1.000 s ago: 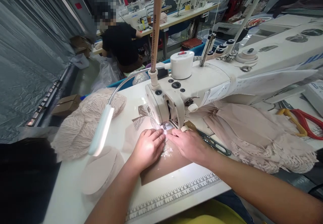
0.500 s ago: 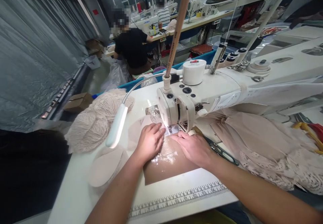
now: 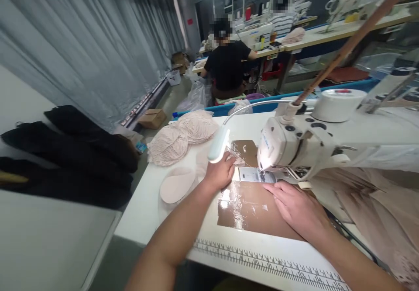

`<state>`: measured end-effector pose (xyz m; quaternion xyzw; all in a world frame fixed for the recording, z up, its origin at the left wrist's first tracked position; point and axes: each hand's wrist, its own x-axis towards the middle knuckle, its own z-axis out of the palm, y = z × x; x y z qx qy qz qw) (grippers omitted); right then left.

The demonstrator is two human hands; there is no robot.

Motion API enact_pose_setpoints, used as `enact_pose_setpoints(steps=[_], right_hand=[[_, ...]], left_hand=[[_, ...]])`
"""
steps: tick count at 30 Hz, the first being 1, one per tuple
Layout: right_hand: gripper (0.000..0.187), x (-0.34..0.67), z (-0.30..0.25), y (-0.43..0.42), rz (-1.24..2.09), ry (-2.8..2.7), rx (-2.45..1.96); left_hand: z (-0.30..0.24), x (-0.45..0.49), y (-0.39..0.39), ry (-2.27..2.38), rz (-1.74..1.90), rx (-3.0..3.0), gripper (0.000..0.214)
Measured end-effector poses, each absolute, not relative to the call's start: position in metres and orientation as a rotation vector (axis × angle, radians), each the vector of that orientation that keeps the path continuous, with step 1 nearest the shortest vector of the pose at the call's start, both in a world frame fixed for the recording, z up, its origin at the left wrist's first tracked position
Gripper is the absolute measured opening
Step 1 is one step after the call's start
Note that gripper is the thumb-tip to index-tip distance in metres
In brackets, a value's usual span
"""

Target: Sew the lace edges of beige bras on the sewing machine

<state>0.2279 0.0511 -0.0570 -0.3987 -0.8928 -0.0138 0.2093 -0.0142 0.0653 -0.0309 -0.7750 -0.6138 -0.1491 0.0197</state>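
I sit at a white sewing machine (image 3: 294,144) on a white table (image 3: 153,221). My left hand (image 3: 220,173) lies with curled fingers on thin sheer fabric (image 3: 240,153) just left of the needle area. My right hand (image 3: 296,208) rests flat, fingers stretched toward the needle, on a glossy brown taped patch (image 3: 248,208) of the table. A small white lamp head (image 3: 218,144) on a gooseneck hangs right above my left hand. What lies under the presser foot is hidden by the machine head.
Beige lace pieces (image 3: 181,136) and a pale foam cup (image 3: 176,185) lie at the table's left. More beige fabric (image 3: 376,208) heaps at the right. A ruler strip (image 3: 268,265) runs along the front edge. Dark garments (image 3: 68,151) lie on the left. A person in black (image 3: 227,66) sits ahead.
The view has swung left, so the machine now sits further right. My left hand has slid back and left from the needle; my right hand stays flat on the brown patch.
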Motion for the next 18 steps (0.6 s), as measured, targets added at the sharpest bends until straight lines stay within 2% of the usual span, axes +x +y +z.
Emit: enact_pose_setpoints(steps=[5,8,13,14,18], right_hand=[[0.039,0.233,-0.066,0.055,-0.091,-2.469,-1.046],[0.04,0.233,-0.066,0.055,-0.111,-2.477,-1.033],[0.04,0.23,-0.063,0.053,-0.101,-2.464,-1.071],[0.04,0.229,-0.062,0.053,-0.088,-2.465,-1.08],[0.04,0.226,-0.055,0.051,-0.002,-2.467,-1.111]], left_hand=[[0.005,-0.045,0.036,-2.092,-0.357,-2.237,0.041],[0.018,-0.087,-0.001,-2.456,-0.219,-1.795,0.042],[0.001,-0.144,-0.077,-2.614,-0.188,-1.665,0.028],[-0.003,-0.146,-0.09,-2.599,-0.267,-1.74,0.025],[-0.005,-0.118,-0.112,-2.711,-1.058,-2.254,0.026]])
